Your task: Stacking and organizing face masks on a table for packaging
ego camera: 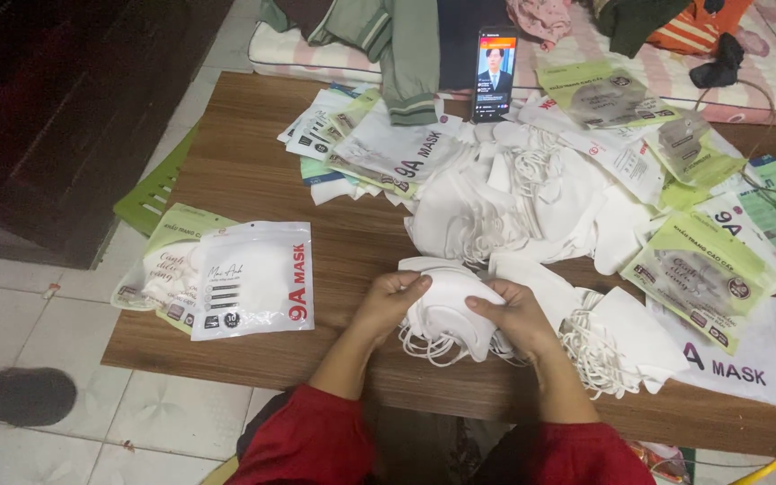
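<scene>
Over a cluttered wooden table on dim, seemingly tiled floor, both hands clasp stacked white masks.

A low wooden table stands on a floor of pale tiles. Dark wooden furniture fills the upper left corner, and beyond the table's far edge lies a pink-striped mattress in dim, warm light.

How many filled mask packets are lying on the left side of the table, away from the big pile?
2. A white packet lies left of the left hand, overlapping a green-and-white packet at the table's left edge. More could be hidden underneath them.
</scene>
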